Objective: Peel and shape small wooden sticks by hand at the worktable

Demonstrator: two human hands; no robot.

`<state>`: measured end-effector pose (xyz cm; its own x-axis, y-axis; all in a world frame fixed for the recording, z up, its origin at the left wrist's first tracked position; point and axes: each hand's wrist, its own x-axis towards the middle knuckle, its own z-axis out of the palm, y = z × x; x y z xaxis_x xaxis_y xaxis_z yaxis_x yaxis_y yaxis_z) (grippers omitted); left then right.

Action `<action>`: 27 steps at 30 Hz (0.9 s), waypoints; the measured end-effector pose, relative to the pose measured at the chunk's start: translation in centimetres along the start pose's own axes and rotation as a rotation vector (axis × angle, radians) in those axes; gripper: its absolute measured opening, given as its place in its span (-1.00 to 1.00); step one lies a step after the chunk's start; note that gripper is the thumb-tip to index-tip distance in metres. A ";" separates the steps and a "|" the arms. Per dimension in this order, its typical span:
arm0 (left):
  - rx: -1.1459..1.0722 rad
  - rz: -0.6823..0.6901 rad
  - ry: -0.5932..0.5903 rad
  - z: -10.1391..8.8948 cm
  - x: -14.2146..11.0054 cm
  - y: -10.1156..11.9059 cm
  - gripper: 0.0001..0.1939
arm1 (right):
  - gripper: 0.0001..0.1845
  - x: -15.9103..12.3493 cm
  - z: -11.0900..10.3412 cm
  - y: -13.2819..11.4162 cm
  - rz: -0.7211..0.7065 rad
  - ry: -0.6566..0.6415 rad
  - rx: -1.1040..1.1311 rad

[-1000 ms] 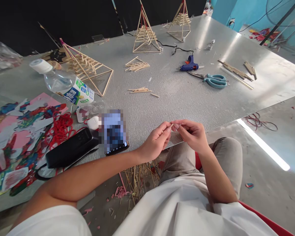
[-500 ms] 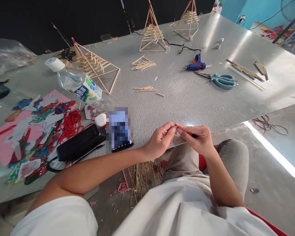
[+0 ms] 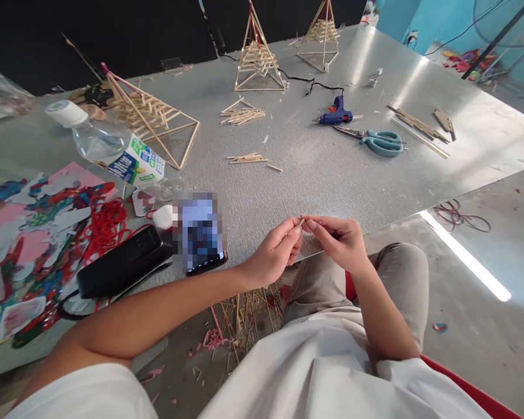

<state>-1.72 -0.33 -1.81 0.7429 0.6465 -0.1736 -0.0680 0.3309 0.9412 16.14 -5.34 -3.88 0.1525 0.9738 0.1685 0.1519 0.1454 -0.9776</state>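
My left hand point(image 3: 276, 251) and my right hand point(image 3: 339, 240) meet over the near edge of the silver table point(image 3: 332, 174). Both pinch a short thin wooden stick point(image 3: 302, 222) between thumb and fingertips, fingers closed. Small heaps of cut sticks point(image 3: 247, 158) and a larger heap of sticks point(image 3: 241, 115) lie further out on the table. A blue glue gun point(image 3: 335, 114) and teal scissors point(image 3: 378, 141) lie to the far right of my hands.
A fallen stick pyramid point(image 3: 151, 119) and a water bottle point(image 3: 107, 148) lie at left; two upright stick pyramids, one point(image 3: 255, 55) beside the other point(image 3: 321, 35), stand at the back. A phone point(image 3: 199, 233), black case point(image 3: 122, 265), red cord point(image 3: 105, 224) and coloured paper scraps point(image 3: 30, 233) sit left. Stick offcuts point(image 3: 244, 314) litter the floor.
My hands stay pinched together on the small stick with only slight finger shifts; the view swayed right and back as my head moved.
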 end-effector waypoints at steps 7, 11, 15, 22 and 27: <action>0.021 0.003 -0.006 -0.3 0.1 -0.2 -0.63 | -0.53 -0.1 -0.5 0.0 -0.034 -0.055 -0.004; 0.048 0.026 0.005 -0.4 0.1 -0.4 -0.61 | -0.56 -0.2 -0.7 0.2 -0.078 -0.079 -0.037; 0.039 0.033 0.014 -0.2 0.1 -0.4 -0.59 | -0.62 -0.3 -0.9 0.6 -0.115 -0.083 -0.055; 0.001 0.022 0.028 -0.2 0.3 -0.5 -0.55 | -0.60 -0.5 -0.6 0.9 -0.066 -0.090 -0.018; -0.058 -0.013 0.031 -0.1 0.2 -0.2 -0.58 | -0.53 -0.3 0.2 0.4 0.009 -0.007 0.046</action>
<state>-1.63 -0.18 -2.04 0.7232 0.6624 -0.1954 -0.0975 0.3780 0.9207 16.01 -5.50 -4.32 0.1468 0.9764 0.1585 0.1054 0.1439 -0.9840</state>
